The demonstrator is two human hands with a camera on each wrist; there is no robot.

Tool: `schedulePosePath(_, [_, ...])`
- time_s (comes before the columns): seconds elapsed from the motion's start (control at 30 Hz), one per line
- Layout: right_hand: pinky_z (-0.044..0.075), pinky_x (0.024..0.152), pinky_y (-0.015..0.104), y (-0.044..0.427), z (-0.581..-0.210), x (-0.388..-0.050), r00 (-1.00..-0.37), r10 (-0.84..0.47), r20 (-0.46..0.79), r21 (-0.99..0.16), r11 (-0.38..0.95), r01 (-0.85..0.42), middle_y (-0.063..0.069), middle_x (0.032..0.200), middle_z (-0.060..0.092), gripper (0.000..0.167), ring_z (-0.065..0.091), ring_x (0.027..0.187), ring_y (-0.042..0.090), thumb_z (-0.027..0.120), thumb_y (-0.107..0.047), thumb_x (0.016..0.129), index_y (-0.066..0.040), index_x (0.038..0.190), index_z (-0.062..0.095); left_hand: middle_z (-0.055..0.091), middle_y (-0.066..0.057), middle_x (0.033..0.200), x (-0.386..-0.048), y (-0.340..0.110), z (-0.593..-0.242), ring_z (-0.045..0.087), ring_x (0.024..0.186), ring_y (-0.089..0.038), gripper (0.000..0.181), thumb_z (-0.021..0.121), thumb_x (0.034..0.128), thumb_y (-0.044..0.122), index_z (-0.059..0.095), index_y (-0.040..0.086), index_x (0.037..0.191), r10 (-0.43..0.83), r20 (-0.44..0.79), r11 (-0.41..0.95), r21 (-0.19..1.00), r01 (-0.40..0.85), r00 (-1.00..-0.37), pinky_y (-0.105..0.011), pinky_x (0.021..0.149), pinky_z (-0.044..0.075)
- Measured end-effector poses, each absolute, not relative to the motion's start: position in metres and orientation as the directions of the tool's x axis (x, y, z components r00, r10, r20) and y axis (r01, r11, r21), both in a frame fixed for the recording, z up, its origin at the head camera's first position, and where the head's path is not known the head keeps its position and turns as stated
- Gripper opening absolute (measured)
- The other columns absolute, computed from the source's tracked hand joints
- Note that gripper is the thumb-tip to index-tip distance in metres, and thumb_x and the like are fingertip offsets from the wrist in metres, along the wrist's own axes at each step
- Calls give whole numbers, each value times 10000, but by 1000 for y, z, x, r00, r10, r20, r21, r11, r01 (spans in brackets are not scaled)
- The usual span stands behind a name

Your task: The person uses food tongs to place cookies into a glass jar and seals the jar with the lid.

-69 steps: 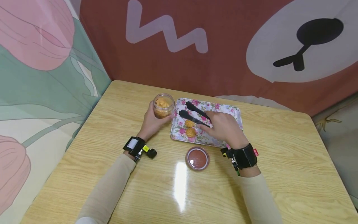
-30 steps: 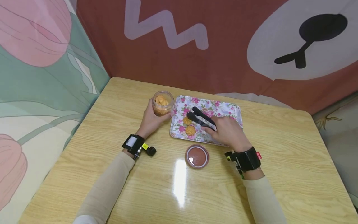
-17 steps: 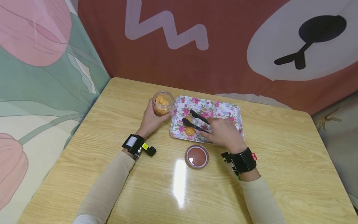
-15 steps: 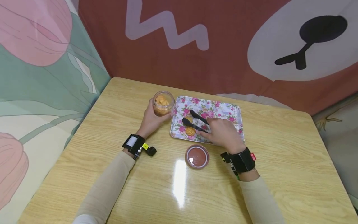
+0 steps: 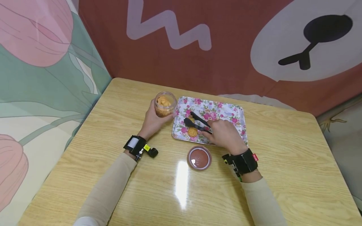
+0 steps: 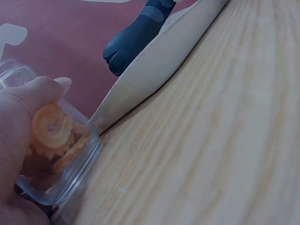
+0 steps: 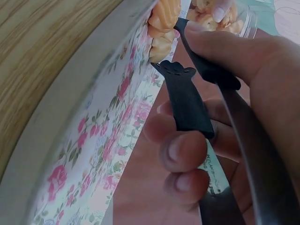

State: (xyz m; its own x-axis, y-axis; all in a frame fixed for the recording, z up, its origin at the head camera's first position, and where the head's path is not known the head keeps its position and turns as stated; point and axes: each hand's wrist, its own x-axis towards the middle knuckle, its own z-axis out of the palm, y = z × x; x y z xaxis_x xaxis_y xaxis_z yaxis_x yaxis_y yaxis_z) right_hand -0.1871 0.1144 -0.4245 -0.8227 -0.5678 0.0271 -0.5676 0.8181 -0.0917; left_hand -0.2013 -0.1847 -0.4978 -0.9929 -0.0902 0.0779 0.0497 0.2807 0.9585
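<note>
My left hand [image 5: 154, 121] grips a clear jar [image 5: 165, 110] with several piped butter cookies [image 6: 51, 129] inside, at the left of the floral tray [image 5: 226, 110]. The jar stands without its lid. In my right hand [image 5: 226, 133] are food tongs [image 5: 190, 123] with black tips, parted over the tray's left part. Between those tips sits the farther cookie [image 7: 161, 49], partly hidden; whether the tips touch it I cannot tell. A nearer swirled cookie [image 5: 193, 132] lies just in front of it on the tray.
A round reddish-brown lid [image 5: 199, 158] lies on the wooden table [image 5: 152, 182] in front of the tray. Behind the table's far edge hangs a brown printed cloth [image 5: 226, 62], with a flower-printed one [image 5: 42, 94] on the left.
The tongs came down from farther back on the tray. Their tips were closer together a second ago and now stand apart around the farther cookie. My left hand and the jar stay put.
</note>
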Motion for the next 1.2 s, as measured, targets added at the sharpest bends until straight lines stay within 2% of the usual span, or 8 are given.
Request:
schedulePosePath(0.27, [395, 505, 290, 117, -423, -186, -821, -569, 47, -99, 815, -571, 3, 616, 553, 447, 495, 535, 146, 747, -499, 951, -54, 962, 709, 481, -121, 1597, -201, -185, -499, 457, 1503, -281, 1055, 908, 816, 408, 276, 193, 1633, -86, 84, 285, 957, 56, -993, -512, 1276, 366])
schedulePosePath(0.43, [451, 523, 308, 121, -414, -186, -834, -548, 64, -108, 827, -552, 15, 648, 598, 448, 535, 559, 155, 758, -486, 946, -45, 1007, 710, 497, -121, 1588, -202, -184, -499, 470, 1493, -281, 1053, 919, 800, 417, 299, 203, 1623, -93, 82, 282, 958, 53, -992, -504, 1277, 364])
schedulePosePath(0.53, [441, 532, 306, 121, -405, -188, -833, -544, 102, -108, 826, -553, 14, 633, 580, 467, 531, 558, 161, 757, -485, 948, -29, 1036, 713, 500, -121, 1587, -203, -184, -499, 474, 1490, -282, 1048, 921, 800, 401, 301, 208, 1622, -99, 84, 283, 958, 53, -992, -505, 1276, 365])
schedulePosePath(0.77, [332, 500, 284, 112, -386, -194, -800, -563, 207, -116, 798, -591, -4, 573, 440, 478, 450, 514, 161, 744, -504, 951, -30, 942, 681, 503, -128, 1585, -205, -183, -500, 474, 1490, -288, 1031, 920, 807, 364, 307, 194, 1618, -100, 75, 286, 957, 43, -992, -506, 1279, 361])
schedulePosePath(0.9, [325, 495, 287, 102, -375, -195, -781, -571, 252, -101, 787, -608, -1, 581, 425, 490, 443, 518, 166, 742, -533, 944, -55, 885, 653, 505, -116, 1584, -206, -183, -501, 473, 1491, -280, 1034, 924, 805, 354, 305, 205, 1619, -103, 76, 286, 957, 44, -992, -504, 1280, 357])
schedulePosePath(1.1, [365, 513, 299, 83, -363, -198, -756, -593, 277, -130, 756, -641, 6, 610, 502, 468, 470, 539, 164, 754, -500, 947, -43, 1026, 699, 521, -116, 1564, -206, -183, -502, 500, 1466, -273, 1032, 926, 798, 364, 313, 197, 1611, -99, 86, 285, 957, 55, -991, -496, 1254, 399])
schedulePosePath(1.2, [366, 510, 300, 74, -360, -200, -744, -606, 282, -131, 744, -656, 7, 622, 523, 473, 479, 539, 165, 755, -505, 945, -46, 1035, 691, 526, -120, 1561, -205, -183, -501, 508, 1458, -281, 1037, 925, 798, 364, 308, 207, 1616, -95, 86, 279, 959, 57, -992, -500, 1254, 398])
